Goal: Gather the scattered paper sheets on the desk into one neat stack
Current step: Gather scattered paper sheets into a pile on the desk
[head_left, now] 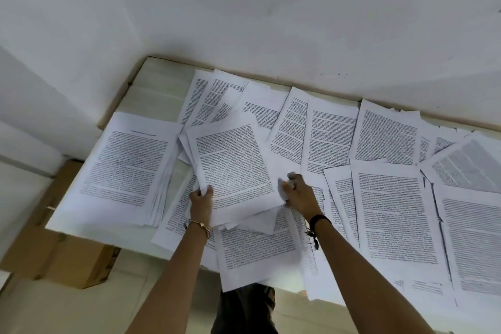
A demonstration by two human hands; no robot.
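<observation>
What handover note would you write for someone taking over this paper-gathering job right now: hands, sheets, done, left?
Left hand grips the bundle at its left edge; right hand, blurred, seems to pinch its right edge.
The bundle is held over the middle of the desk; a squared stack lies at the left.
Done: part gathered.
Left: many loose sheets cover the middle and right; merge all into one stack.

Left hand (201, 199), right hand (298, 195) on sheets (233, 163)

Single head view, looking forward-down, close over desk (160, 84).
</observation>
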